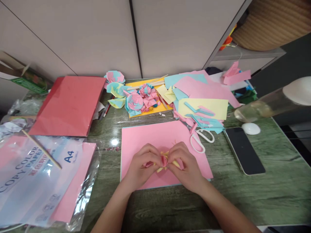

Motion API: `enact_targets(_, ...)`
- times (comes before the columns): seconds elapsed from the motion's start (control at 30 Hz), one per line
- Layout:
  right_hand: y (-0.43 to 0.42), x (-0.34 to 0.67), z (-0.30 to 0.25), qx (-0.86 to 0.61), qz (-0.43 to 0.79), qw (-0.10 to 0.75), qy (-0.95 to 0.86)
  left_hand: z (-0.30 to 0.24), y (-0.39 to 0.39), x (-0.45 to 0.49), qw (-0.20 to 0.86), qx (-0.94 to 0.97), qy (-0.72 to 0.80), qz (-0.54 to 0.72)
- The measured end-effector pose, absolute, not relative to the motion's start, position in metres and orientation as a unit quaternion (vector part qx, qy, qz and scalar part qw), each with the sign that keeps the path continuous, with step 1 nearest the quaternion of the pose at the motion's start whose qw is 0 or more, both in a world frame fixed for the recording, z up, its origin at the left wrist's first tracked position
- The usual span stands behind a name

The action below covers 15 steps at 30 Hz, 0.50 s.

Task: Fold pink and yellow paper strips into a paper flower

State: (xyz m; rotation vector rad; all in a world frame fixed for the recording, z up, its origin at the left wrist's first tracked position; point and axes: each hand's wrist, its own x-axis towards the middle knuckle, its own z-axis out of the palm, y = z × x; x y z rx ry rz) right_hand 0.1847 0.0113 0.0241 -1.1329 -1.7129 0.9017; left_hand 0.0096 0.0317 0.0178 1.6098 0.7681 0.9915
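Between my two hands is a small paper flower [164, 160] of pink and yellow folded paper, partly hidden by my fingers. My left hand [143, 163] pinches its left side with thumb and forefinger. On the other side, the fingers of my right hand [186, 163] are closed on its right edge. Both hands are just above a stack of pink paper [143, 136] lying on the green table. White-handled scissors [202, 137] rest at the stack's upper right corner, their blades partly under paper scraps.
Finished paper flowers [134, 102] and beads lie on a yellow sheet behind. Coloured paper scraps [202, 108] are heaped at back right. A phone [244, 150] and a clear bottle [262, 103] stand to the right. Leftward are a red folder [70, 103] and a copy-paper pack [36, 181].
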Motion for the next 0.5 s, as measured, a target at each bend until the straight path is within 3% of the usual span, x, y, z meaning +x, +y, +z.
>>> enact_targets(0.5,0.013,0.185,0.024,-0.531,0.46,0.34,-0.625,0.026,0.032,0.018,0.6,0.583,0.453,0.308)
